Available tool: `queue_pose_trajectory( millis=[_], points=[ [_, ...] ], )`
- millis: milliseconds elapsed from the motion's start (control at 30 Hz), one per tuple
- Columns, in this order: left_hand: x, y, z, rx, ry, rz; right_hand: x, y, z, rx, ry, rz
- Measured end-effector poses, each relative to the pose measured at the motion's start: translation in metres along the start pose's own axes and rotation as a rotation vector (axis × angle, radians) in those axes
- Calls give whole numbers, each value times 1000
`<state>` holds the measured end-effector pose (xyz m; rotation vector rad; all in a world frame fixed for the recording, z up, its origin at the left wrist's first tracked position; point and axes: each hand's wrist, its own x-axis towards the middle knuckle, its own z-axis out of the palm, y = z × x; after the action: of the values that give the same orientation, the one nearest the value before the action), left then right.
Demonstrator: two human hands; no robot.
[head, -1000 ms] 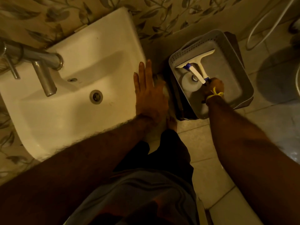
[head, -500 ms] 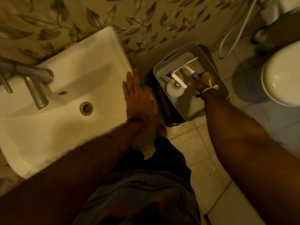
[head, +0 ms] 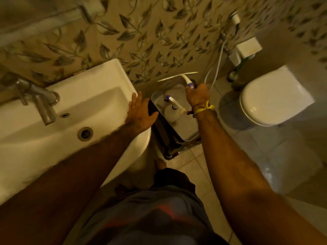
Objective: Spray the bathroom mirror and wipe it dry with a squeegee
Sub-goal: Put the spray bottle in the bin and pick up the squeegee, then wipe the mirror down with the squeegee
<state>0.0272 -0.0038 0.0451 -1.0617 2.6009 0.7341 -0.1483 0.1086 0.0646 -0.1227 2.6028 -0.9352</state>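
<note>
My right hand (head: 197, 96) grips the handle of a white squeegee (head: 178, 77) and holds it above the grey basket (head: 192, 136), with the blade pointing toward the wall. A white spray bottle (head: 172, 112) with a blue-tipped nozzle lies inside the basket, just left of my right wrist. My left hand (head: 139, 112) rests flat with fingers spread on the right rim of the white sink (head: 99, 96). The mirror is not in view.
A chrome tap (head: 41, 103) stands at the sink's left. A white toilet (head: 272, 99) sits to the right, with a hose (head: 218, 62) and a white box (head: 245, 49) on the leaf-patterned wall. The basket sits on a dark stand on the tiled floor (head: 194, 163).
My right hand has lifted the squeegee out of the basket and up toward the wall. The spray bottle stays in the basket. My left hand remains on the sink rim.
</note>
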Motion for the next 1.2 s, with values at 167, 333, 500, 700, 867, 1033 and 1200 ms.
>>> queue_pose_trajectory(
  millis=[167, 333, 500, 700, 867, 1033, 1200],
  points=[
    [-40, -8, -57, -221, 305, 121, -61, -63, -13, 258, 261, -161],
    [-81, -26, -136, -249, 685, 348, -129, -163, -29, 540, 400, -403],
    [-124, -51, -226, -201, 1034, 477, -202, -247, -38, 766, 367, -601],
    [-169, -103, -352, -10, 1423, 536, -287, -328, -42, 917, 236, -922],
    [-213, -158, -467, 109, 1631, 396, -336, -388, -42, 895, 140, -1185],
    [-256, -180, -564, 137, 1581, 223, -382, -471, -50, 894, 82, -1293],
    [-287, -194, -630, 171, 1665, 153, -410, -539, -65, 901, 155, -1427]
  ],
)
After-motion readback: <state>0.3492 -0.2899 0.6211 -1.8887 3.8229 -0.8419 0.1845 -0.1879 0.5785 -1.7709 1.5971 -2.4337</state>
